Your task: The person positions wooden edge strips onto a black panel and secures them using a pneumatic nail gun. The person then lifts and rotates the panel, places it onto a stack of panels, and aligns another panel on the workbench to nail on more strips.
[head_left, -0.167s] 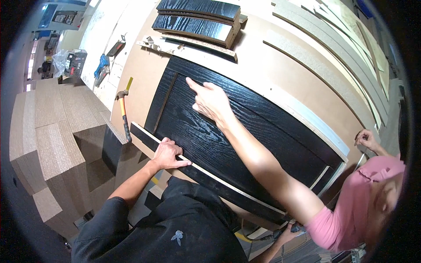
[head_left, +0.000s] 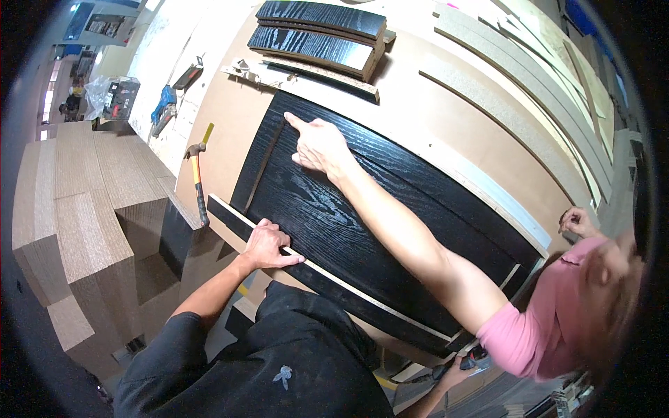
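Note:
A black wood-grain panel [head_left: 313, 202] lies in front of me. Along its near side runs a long black strip [head_left: 334, 292] with a pale edge. My left hand [head_left: 268, 245] grips this strip near its left end, thumb over the pale edge. At the strip's right end, my right hand [head_left: 456, 370] is closed around a dark tool with red parts [head_left: 475, 358], whose exact kind is partly hidden. A co-worker's hand [head_left: 317, 143] reaches over the panel, index finger stretched toward its far left corner, at the end of a narrow groove.
A hammer [head_left: 196, 174] lies left of the panel. Stacked black boards [head_left: 313, 49] stand beyond it. Long grey strips [head_left: 502, 118] lie at the far right. Wood-grain boxes [head_left: 90, 202] fill the left. The co-worker in a pink top [head_left: 536, 320] leans in from the right.
The co-worker's pointing hand has moved left and away from me, toward the panel's far left corner. My left hand stays on the strip; my right hand has barely shifted.

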Demonstrator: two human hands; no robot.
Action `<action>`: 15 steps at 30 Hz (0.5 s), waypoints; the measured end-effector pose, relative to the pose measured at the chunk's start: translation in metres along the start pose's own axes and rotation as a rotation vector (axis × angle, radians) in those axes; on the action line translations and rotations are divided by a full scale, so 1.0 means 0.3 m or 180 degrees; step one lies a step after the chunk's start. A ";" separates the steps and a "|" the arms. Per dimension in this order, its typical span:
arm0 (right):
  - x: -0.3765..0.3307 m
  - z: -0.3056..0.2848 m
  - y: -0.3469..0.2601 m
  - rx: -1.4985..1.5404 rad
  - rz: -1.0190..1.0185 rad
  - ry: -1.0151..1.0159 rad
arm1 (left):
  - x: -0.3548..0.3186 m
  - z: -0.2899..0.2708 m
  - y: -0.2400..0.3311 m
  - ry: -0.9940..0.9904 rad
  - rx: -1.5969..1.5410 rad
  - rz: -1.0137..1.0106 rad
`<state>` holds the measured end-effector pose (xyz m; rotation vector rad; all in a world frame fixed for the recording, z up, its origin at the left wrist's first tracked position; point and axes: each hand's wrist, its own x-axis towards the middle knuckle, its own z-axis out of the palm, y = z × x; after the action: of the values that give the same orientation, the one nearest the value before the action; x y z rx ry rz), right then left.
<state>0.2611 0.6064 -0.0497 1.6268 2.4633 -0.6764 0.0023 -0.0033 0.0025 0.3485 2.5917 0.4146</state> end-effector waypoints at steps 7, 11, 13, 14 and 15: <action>-0.061 -0.020 -0.061 0.0280 -0.0017 0.0144 | -0.018 0.023 0.007 0.0203 -0.0085 0.0053; -0.081 -0.012 -0.048 0.0327 -0.0177 0.0342 | -0.048 0.034 0.020 0.0125 -0.0023 0.0049; -0.091 -0.017 -0.057 0.0425 -0.0190 0.0212 | -0.069 0.036 0.023 0.0067 -0.0035 0.0017; -0.094 -0.020 -0.059 0.0437 -0.0223 0.0193 | -0.073 0.037 0.024 0.0029 0.0027 0.0009; -0.095 -0.023 -0.058 0.0382 -0.0138 0.0241 | -0.078 0.037 0.028 0.0132 0.0002 0.0051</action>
<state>0.2583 0.5795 -0.0288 1.6743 2.5637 -0.7977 0.0290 -0.0006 0.0061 0.3647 2.6310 0.4311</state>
